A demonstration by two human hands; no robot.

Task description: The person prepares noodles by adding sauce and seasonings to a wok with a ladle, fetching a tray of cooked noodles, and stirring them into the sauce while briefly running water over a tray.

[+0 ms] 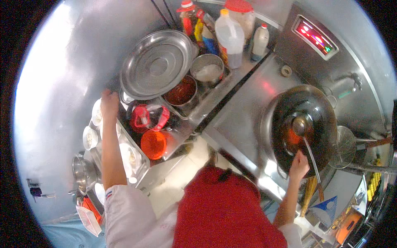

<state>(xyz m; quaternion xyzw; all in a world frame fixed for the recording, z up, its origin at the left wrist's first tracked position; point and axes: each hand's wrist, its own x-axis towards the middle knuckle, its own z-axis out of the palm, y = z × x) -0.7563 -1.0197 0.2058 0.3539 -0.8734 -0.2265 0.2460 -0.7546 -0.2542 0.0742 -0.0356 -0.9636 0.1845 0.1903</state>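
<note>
My left hand (110,98) is over the far end of a tray of white bowls, close to a white bowl with pale contents (97,112); it is blurred, and what its fingers touch cannot be made out. My right hand (299,166), its fingers curled, is at the near rim of a dark wok (322,124). A metal ladle (311,155) rests in the wok with its bowl over reddish liquid, and its handle leans over the rim beside my right hand. Whether my right fingers hold anything is unclear.
Left of the divider stand a large metal lid or basin (158,66), a pot of dark red sauce (183,90), a pot with pale contents (207,73), an orange container (153,144) and several bottles. A wire strainer (342,147) lies right of the wok, a bamboo brush (308,195) below it.
</note>
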